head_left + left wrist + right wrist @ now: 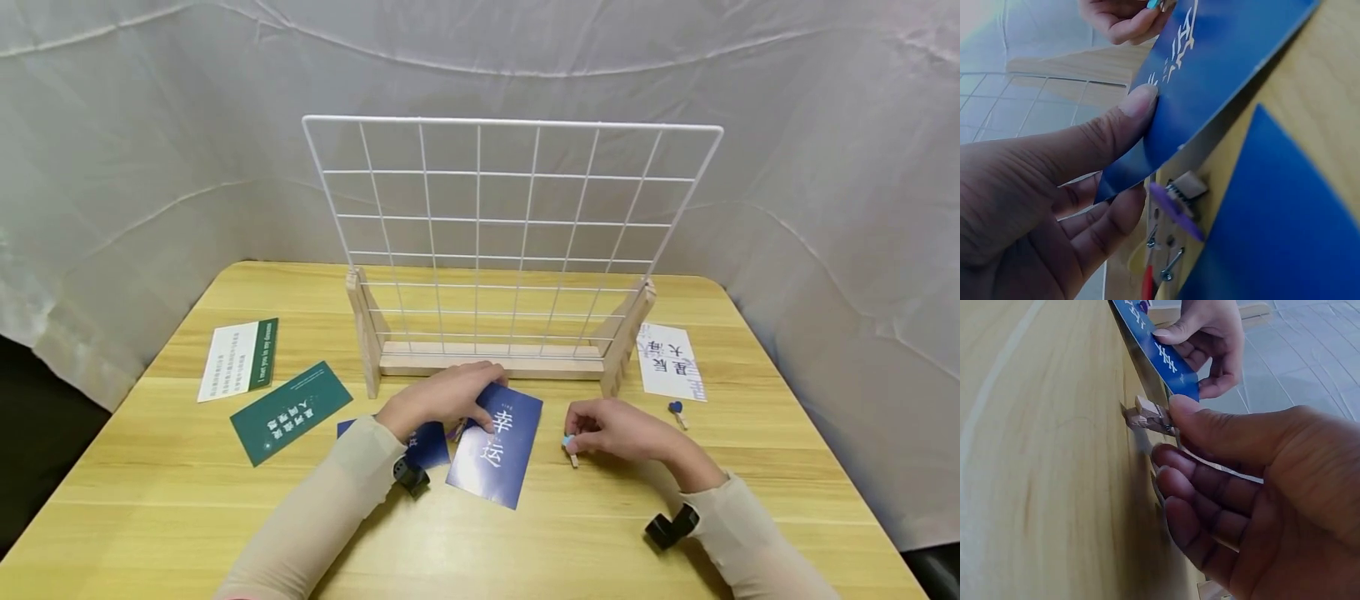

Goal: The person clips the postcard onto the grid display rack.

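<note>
The blue card (pixel 495 446) is a dark blue rectangle printed with large white characters. It lies in front of the wire grid stand on the desk (pixel 525 533), turned a little askew, with its far edge raised off the wood. The left hand (pixel 442 398) pinches that far edge, thumb on the printed face and fingers beneath. The small wooden clothespin (pixel 572 450) carries a pale blue decoration at one end. It sits just to the right of the card, its tip against the desk, held between the thumb and fingers of the right hand (pixel 618 429)
</note>
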A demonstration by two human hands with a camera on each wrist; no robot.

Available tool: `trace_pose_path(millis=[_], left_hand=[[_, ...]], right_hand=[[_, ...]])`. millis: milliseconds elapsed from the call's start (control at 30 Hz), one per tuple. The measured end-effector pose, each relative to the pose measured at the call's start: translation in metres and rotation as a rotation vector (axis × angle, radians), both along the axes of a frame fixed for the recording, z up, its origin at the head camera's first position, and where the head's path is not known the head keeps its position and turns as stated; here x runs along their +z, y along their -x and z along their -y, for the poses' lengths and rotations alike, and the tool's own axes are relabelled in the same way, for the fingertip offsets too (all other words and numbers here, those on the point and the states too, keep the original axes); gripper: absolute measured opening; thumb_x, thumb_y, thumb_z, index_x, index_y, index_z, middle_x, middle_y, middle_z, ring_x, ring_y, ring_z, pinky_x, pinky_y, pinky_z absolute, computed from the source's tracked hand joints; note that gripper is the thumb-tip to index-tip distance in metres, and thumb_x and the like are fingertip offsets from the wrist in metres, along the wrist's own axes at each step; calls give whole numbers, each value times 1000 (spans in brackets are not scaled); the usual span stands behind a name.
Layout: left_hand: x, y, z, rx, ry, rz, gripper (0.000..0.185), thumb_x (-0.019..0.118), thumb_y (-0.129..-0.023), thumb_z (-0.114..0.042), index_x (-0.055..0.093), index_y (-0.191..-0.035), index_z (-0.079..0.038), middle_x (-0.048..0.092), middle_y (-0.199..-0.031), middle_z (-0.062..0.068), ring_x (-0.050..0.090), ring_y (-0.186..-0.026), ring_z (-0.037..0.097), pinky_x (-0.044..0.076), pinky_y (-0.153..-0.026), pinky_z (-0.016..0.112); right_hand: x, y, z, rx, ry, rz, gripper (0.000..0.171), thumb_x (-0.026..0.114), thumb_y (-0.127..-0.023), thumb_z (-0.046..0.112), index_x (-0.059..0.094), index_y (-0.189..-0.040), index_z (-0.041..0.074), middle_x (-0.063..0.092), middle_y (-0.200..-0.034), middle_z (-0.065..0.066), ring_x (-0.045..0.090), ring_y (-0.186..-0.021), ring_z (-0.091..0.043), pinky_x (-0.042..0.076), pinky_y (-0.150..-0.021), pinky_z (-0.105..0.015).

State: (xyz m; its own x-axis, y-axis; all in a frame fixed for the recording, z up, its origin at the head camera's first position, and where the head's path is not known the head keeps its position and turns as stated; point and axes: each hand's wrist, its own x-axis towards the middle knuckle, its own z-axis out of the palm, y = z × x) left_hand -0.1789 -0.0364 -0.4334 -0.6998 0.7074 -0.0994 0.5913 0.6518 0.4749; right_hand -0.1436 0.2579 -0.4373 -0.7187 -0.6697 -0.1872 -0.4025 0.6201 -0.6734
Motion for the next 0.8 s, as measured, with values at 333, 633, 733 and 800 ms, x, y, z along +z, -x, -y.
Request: trace_pose_path(millis=[333, 633, 733, 800], left_hand=[[5, 3, 5, -19, -67, 12, 47, 74, -89, -24, 56, -131, -13, 59, -123, 0, 57, -106, 13, 47, -91, 31], [14, 5, 11, -41, -148, 22, 44, 68, -94, -17, 55, -135, -11, 60, -123, 1, 57, -106, 13, 47, -92, 32], [17, 5, 13, -30, -173, 25, 41, 66, -95, -17, 55, -134, -15, 60, -121, -1, 56, -103, 12, 47, -89, 31], [19, 4, 14, -22, -191, 32, 38, 65, -96, -17, 56, -133, -18, 60, -121, -2, 56, -100, 10, 47, -86, 30]], right_hand=[[-1, 3, 1, -69, 97, 22, 11, 68, -94, 21, 60, -92, 14, 67, -79, 5, 54, -69, -9, 43, -61, -23], [3, 4, 2, -144, 139, -44, 19, 69, -93, 22, 67, -106, 8, 71, -91, 6, 66, -84, -11, 52, -76, -27], [3, 5, 2, -155, 146, -65, 19, 69, -93, 21, 70, -105, 7, 71, -91, 6, 66, -85, -11, 53, -76, -27], [4, 5, 2, -165, 155, -70, 18, 69, -93, 19, 70, -106, 7, 71, -92, 5, 66, -86, -11, 53, -77, -27]])
